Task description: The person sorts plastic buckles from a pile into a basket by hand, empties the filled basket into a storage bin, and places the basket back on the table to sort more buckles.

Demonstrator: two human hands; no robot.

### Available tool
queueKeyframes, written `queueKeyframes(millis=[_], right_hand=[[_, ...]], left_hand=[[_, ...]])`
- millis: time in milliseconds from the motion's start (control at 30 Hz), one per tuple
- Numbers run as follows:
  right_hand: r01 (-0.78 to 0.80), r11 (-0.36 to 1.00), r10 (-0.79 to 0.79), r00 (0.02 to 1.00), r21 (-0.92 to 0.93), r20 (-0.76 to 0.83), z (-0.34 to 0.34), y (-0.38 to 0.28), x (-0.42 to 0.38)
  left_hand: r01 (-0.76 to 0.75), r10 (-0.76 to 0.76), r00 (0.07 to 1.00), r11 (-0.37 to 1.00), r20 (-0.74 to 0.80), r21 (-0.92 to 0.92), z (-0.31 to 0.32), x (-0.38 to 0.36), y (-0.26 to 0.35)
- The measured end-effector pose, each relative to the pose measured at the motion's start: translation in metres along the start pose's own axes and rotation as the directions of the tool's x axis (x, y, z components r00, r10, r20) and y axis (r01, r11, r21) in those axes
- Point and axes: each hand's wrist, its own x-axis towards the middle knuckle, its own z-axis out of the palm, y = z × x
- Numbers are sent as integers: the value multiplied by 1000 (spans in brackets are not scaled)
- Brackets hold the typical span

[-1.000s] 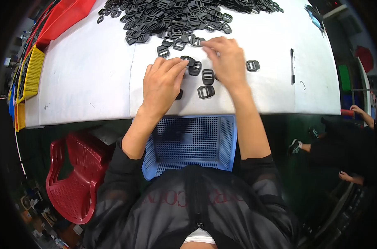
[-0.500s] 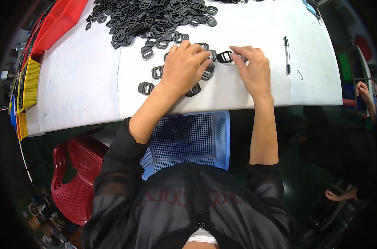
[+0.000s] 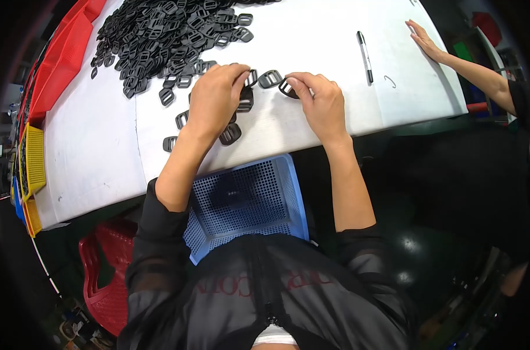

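My left hand [image 3: 213, 99] pinches a black plastic strap buckle [image 3: 251, 78] between thumb and forefinger, tilted up from the white table. More loose buckles lie beneath and around this hand, partly hidden by it. My right hand [image 3: 322, 106] grips another buckle [image 3: 287, 88] by its right end, with thumb and forefinger closed on it. Between the two hands a single buckle [image 3: 270, 79] lies flat on the table. Near my left wrist lie a buckle [image 3: 230, 134] on the right side and one [image 3: 170, 143] on the left.
A large heap of black buckles [image 3: 165, 41] covers the table's far left. A pen [image 3: 365, 56] lies to the right. Another person's hand [image 3: 426, 44] rests at the right edge. Red bins [image 3: 60, 64] and a yellow basket [image 3: 35, 157] line the left; a blue basket [image 3: 298, 201] sits below.
The view has shifted, so the table sits further left and tilted. My left hand now holds a buckle up at its fingertips. The other person's hand has come onto the table.
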Motion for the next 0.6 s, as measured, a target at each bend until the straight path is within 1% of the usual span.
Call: queueKeyframes(millis=[33,67,100,133,167,200,233,267,300,333,400,500,533,567,600], right_hand=[[-99,990,94,994,102,52,1,-4,-2],[-34,998,35,999,47,-15,5,-1,-3],[32,999,-33,996,-12,-79,9,6,-2],[95,993,-104,985,-75,-139,12,10,-2],[78,990,-98,981,-121,-170,13,8,-2],[102,988,-120,979,-113,-165,12,5,-4],[126,986,-142,976,-106,-163,11,2,-6],[150,984,-165,973,-100,-164,11,-2,-7],[236,968,-246,958,-84,-146,14,-8,-10],[291,953,-300,948,-87,-104,16,-17,-14],[403,911,-407,913,-91,-30,22,-37,-17],[471,865,-488,870,-176,-72,44,-32,-11],[492,845,-517,851,-212,-87,46,-32,-8],[463,866,-487,866,-189,-112,44,-36,-7],[383,920,-390,915,-77,-104,43,-38,-8]], left_hand=[[65,-59,997,984,44,-168,-3,1,7],[139,-115,989,935,90,-325,-3,2,14],[214,-151,968,913,202,-347,-3,0,20],[205,-128,959,929,253,-308,1,-1,22],[200,-135,963,938,234,-282,4,-1,23],[195,-140,966,947,217,-257,5,-2,22],[75,-61,996,969,65,-237,6,-3,11],[-45,29,996,980,-87,-196,5,-4,-1],[19,-50,993,962,-106,-273,-3,-7,-8],[146,-169,984,950,-62,-278,-19,-13,-3],[203,-225,971,954,-79,-220,-29,-29,-12],[234,-250,964,959,-88,-159,-39,-60,-8],[196,-211,969,973,-130,-121,-39,-70,-9],[159,-171,970,984,-172,-81,-36,-80,-12],[123,-128,968,992,-215,-38,-36,-89,-13]])
